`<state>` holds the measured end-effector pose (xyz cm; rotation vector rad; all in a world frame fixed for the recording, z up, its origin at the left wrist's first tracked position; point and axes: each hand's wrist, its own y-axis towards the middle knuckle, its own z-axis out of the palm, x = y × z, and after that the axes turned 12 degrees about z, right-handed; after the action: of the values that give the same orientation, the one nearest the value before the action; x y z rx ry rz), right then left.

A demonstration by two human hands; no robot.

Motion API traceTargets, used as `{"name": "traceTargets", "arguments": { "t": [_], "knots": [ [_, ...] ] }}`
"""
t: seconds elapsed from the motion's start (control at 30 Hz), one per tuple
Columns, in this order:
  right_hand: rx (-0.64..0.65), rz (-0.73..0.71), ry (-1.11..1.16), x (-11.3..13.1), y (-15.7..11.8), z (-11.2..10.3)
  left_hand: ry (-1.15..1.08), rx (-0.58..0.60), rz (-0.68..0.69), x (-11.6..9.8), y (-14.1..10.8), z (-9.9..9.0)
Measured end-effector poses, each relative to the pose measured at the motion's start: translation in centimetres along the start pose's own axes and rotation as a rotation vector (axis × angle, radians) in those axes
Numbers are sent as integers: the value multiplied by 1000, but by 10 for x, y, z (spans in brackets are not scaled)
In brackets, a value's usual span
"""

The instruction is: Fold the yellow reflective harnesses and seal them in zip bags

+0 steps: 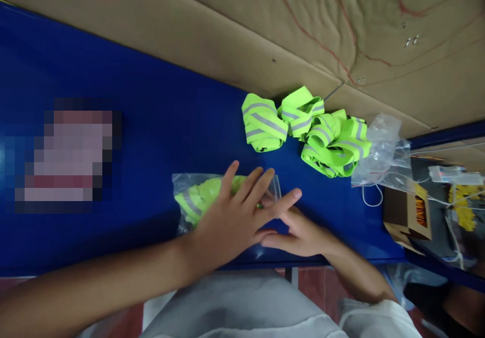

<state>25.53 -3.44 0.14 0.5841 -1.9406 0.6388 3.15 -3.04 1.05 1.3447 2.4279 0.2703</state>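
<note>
We see a clear plastic bag [182, 181] with a strap bundle [200, 194] inside it, lying on the blue tabletop [159, 121], to the left of and nearer to us than the pile of loose straps [322, 135]. The bundle is bright yellow-green with grey stripes, dulled a little by wrinkled, shiny film. The bag lies flat, its long axis running left to right, roughly along the tabletop's near edge; its right end, a strip of bare film, points to a spot on our side of the pile.

Our left hand [238, 206], nearer to us than the pile and left of its middle, lies palm down over the bag with its fingers spread. Our right hand [299, 229] is directly on our side of the pile, its thumb apart from its fingers; those reach behind the left hand at the bag's right end, and we cannot tell whether they pinch the film. More clear bags [379, 148] touch the pile's right side.
</note>
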Motion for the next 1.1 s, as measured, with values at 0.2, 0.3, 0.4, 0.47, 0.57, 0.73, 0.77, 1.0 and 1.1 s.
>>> {"name": "traceTargets", "arguments": {
  "t": [0.2,0.3,0.4,0.47,0.57,0.73,0.77,1.0,1.1],
  "knots": [
    [-186,-118,-118,4,2,-5,-335,-62,-29,8,3,-27],
    [-185,-247,-283,15,-5,-12,-524,67,-300,25,9,-40],
    [-386,-295,-363,21,-12,-10,-1019,283,-429,36,10,-37],
    [-620,-143,-315,19,-14,-9,-1327,230,-529,38,7,-27],
    [-610,205,-112,8,-8,-12,-1613,58,-620,39,1,-10],
    [-306,352,376,-2,2,-19,-1593,46,-676,46,-1,-2],
    [-283,332,437,-1,3,-19,-1535,47,-689,47,-1,-3],
    [-348,414,494,-3,3,-27,-1246,-81,-576,42,-5,-12],
    [-385,422,458,-5,2,-34,-1281,-155,-592,41,-3,-10]
  ]
}}
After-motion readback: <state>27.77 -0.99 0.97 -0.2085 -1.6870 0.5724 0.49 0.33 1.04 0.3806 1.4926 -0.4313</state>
